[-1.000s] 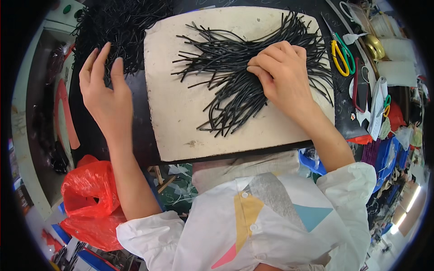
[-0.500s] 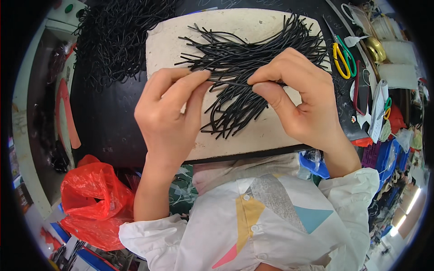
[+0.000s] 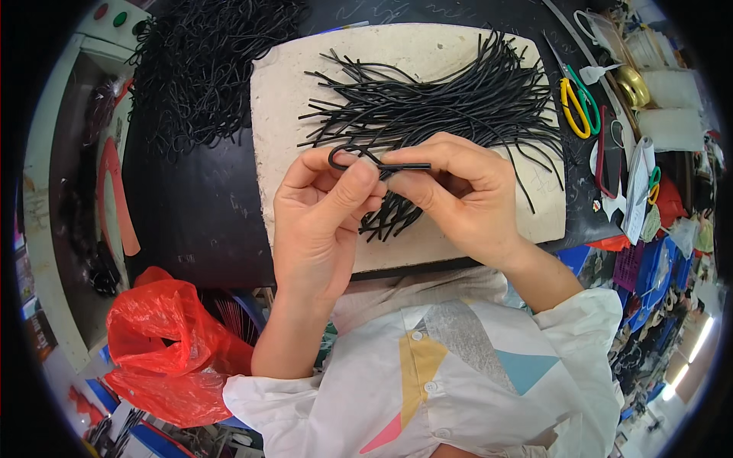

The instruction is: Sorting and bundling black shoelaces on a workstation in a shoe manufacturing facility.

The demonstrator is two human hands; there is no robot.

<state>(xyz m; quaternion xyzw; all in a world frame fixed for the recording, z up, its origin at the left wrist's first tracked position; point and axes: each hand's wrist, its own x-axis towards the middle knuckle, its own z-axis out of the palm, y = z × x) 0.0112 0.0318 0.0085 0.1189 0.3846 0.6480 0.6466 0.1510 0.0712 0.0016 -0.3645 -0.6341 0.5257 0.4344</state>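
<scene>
A short black cord (image 3: 408, 166) is bent into a loop between my two hands, its ends lying together toward the right. My left hand (image 3: 327, 206) pinches the cord at its looped side, thumb and fingers closed on it. With thumb and forefinger, my right hand (image 3: 456, 195) grips it close to its paired ends. Just beyond my hands, many loose black cords (image 3: 443, 103) lie spread on a cream board (image 3: 286, 91). Part of that bunch is hidden behind my hands.
At the back left sits a heap of looped black cords (image 3: 206, 76) on the black table (image 3: 191, 214). Scissors with yellow and green handles (image 3: 580, 107) lie right of the board. A red plastic bag (image 3: 164, 328) stands at the near left.
The cord went from stretched straight to bent in a loop. My hands have come closer together and lower, and some loose cords on the right have shifted toward me.
</scene>
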